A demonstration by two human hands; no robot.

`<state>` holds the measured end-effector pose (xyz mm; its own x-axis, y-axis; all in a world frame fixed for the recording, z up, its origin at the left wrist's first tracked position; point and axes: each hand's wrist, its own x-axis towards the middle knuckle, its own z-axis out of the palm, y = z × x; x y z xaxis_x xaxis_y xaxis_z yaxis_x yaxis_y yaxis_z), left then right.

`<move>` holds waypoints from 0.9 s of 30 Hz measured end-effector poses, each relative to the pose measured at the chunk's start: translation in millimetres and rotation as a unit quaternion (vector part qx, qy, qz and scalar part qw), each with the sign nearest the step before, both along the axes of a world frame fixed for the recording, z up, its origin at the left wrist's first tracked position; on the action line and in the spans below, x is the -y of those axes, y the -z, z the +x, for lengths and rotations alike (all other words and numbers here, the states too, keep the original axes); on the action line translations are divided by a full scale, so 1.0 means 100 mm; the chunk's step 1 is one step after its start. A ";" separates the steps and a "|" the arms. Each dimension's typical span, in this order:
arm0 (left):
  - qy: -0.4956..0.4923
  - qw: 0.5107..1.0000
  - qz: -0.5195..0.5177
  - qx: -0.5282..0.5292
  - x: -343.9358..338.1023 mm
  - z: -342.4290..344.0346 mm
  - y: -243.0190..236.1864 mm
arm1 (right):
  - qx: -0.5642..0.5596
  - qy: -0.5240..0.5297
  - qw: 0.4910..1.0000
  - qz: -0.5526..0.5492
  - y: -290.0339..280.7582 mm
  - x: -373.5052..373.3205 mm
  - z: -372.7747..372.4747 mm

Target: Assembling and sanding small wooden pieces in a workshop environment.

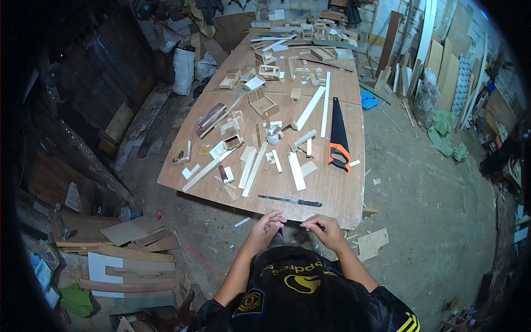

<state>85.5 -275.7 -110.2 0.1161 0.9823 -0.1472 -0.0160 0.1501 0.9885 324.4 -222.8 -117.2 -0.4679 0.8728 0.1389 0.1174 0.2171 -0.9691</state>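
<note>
At the near edge of the wooden table [343, 207], my left hand [268, 226] has its fingers loosely bent and apart, with nothing visible in them. To its right, the thumb and fingers of my right hand [325, 228] press together; whatever they hold is too small to make out. Just beyond both hands lies a narrow saw blade with a black handle [293, 201]. A handsaw with an orange and black handle [338, 135] rests farther off on the right side. White strips [296, 171] and a small white bottle [272, 136] are on the tabletop.
Small wooden boxes [262, 103] and offcuts cover the middle and far table. Boards and sheets [133, 276] lie on the floor at left. Tall planks [442, 69] lean against the right wall beside green cloth [444, 133]. A pale board [373, 243] lies near the table's right corner.
</note>
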 end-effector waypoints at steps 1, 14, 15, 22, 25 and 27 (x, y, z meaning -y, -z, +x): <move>-0.005 1.000 0.001 0.000 0.02 -0.01 -0.02 | 0.000 -0.005 1.000 0.001 -0.03 -0.01 -0.02; -0.059 0.998 -0.019 0.025 0.17 -0.14 -0.01 | -0.042 -0.042 0.998 0.001 -0.07 -0.02 -0.24; -0.061 0.998 -0.016 0.030 0.17 -0.13 -0.01 | -0.013 -0.054 0.998 0.038 -0.05 -0.02 -0.22; -0.042 0.999 -0.010 0.029 0.17 -0.13 0.09 | -0.059 -0.026 0.998 0.011 0.02 0.07 -0.18; -0.026 0.999 0.022 0.000 0.18 -0.16 0.13 | -0.062 0.003 0.997 -0.046 0.01 0.11 -0.24; -0.015 1.000 0.014 -0.018 0.16 -0.16 0.13 | -0.035 0.024 0.997 0.058 0.05 0.11 -0.26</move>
<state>69.0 -291.4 -122.8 0.0813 0.9890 -0.1238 0.0155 0.1229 0.9923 298.7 -233.7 -122.2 -0.4124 0.8696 0.2716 0.0639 0.3250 -0.9436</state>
